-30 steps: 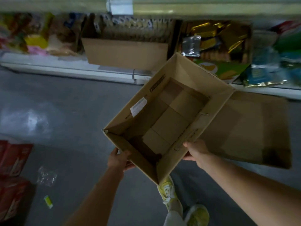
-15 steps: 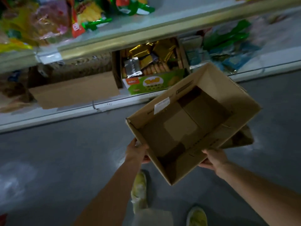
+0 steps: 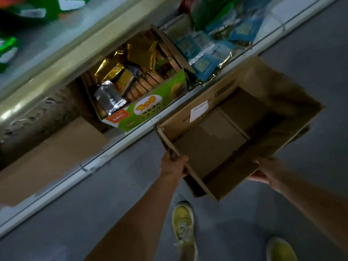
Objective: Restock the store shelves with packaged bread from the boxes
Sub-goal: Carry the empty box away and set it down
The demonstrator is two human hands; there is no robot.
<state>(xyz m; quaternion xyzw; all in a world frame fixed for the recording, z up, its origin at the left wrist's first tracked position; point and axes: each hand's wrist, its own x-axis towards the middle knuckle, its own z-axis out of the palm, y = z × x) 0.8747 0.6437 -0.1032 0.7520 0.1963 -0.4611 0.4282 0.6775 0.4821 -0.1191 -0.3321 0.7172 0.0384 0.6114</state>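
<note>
I hold an open brown cardboard box [image 3: 222,146] in front of me, above the grey floor; nothing lies inside it and a white label sits on its inner wall. My left hand [image 3: 174,164] grips its near left rim, thumb over the edge. My right hand [image 3: 263,171] grips the near right side from below. Beyond the box runs the bottom shelf [image 3: 120,144], where a green display carton [image 3: 150,108] holds gold and silver snack packs. Blue packets [image 3: 209,57] lie on the shelf to its right.
A brown cardboard flap [image 3: 52,155] hangs over the shelf edge at the left. The upper shelf [image 3: 62,59] carries green packages at the top left. My two yellow shoes [image 3: 183,228] stand on the grey floor below the box.
The view has swung and tilted, so the shelf now runs diagonally and looks closer. The box has moved nearer the shelf edge, still carried in both hands. The second box on the floor has left view.
</note>
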